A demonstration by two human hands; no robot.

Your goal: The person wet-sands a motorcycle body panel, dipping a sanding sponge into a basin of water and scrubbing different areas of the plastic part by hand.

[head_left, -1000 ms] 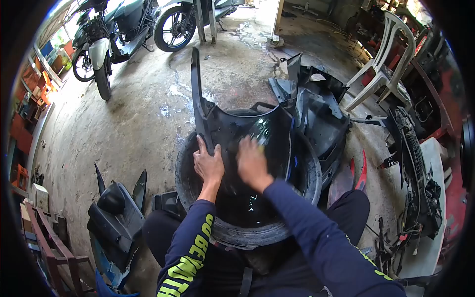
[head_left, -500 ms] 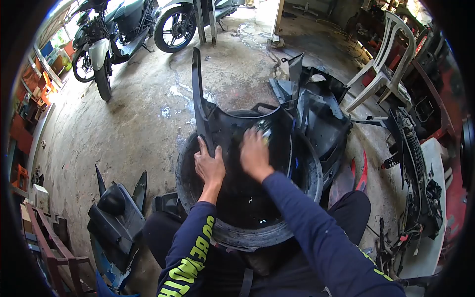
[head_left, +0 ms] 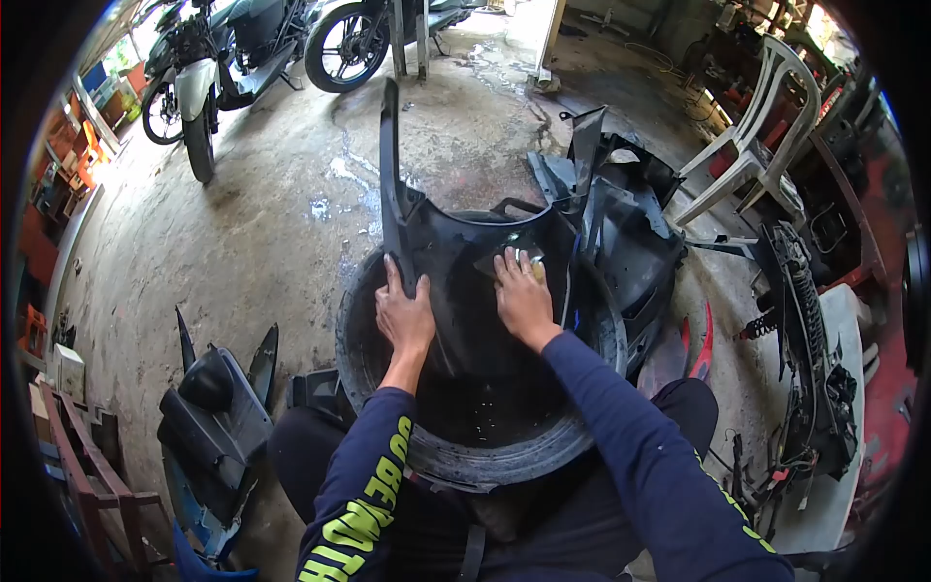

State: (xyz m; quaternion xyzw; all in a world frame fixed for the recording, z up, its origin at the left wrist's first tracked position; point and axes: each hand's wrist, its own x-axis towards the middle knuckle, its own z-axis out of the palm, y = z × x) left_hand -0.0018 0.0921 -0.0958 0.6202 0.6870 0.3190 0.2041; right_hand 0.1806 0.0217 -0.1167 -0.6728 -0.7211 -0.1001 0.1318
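Observation:
A black plastic motorcycle body panel [head_left: 456,242] with a long upright arm leans in a round black tub [head_left: 475,470] between the person's knees. My left hand [head_left: 404,315] grips the panel's left edge, thumb and fingers on either side of it. My right hand [head_left: 524,303] presses on the panel's wet upper right face. Under its fingers is a small yellowish pad [head_left: 539,272], mostly covered, so its exact kind is unclear. Dark liquid with a few glints lies in the tub's bottom.
More black panels [head_left: 621,223] are piled right of the tub, and another set [head_left: 218,398] lies at the left. A white plastic chair [head_left: 752,136] stands at the back right. Motorcycles [head_left: 199,107] are parked at the back left. A motorcycle frame part [head_left: 810,339] rests at the right.
My right hand has moved right on the panel, from a blurred stroke to a sharper, flatter press. My left hand keeps its grip. The view has shifted slightly.

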